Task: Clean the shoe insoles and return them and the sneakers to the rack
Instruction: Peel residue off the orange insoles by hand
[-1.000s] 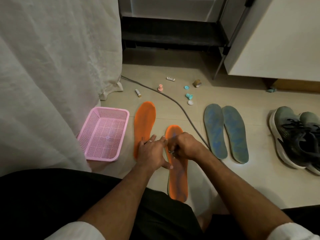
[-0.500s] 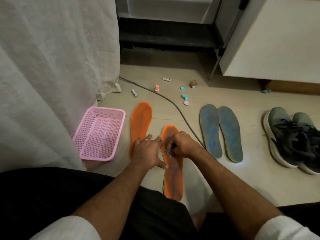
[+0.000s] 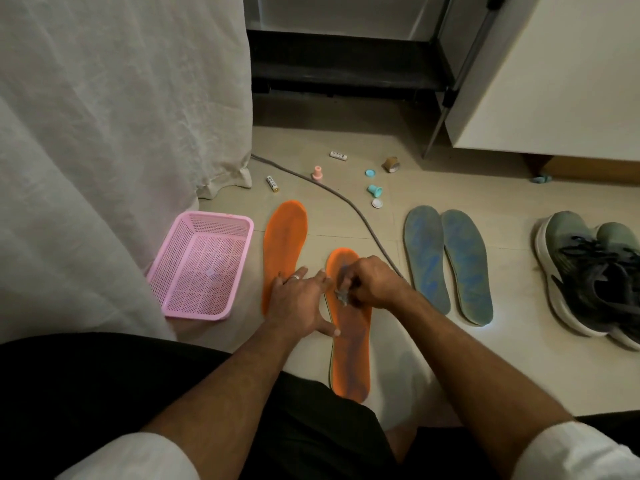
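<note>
Two orange insoles lie on the floor tiles: the far one (image 3: 284, 251) flat to the left, the near one (image 3: 351, 355) in front of my lap. My left hand (image 3: 300, 301) rests flat with spread fingers across both, thumb on the near insole's left edge. My right hand (image 3: 372, 285) pinches a small grey crumpled wipe (image 3: 341, 295) against the near insole's front half. Two blue-grey insoles (image 3: 448, 265) lie side by side to the right. A pair of grey-green sneakers (image 3: 592, 271) stands at the far right.
A pink plastic basket (image 3: 201, 266) sits left of the insoles beside a white curtain (image 3: 114, 133). A grey cable (image 3: 349, 206) runs across the floor. Small caps, batteries and bits (image 3: 374, 190) are scattered beyond. A white cabinet (image 3: 554, 74) and dark shelf stand behind.
My right hand has shifted slightly on the near orange insole with the wipe. The left hand stays pressed in place. The view has shifted a little.
</note>
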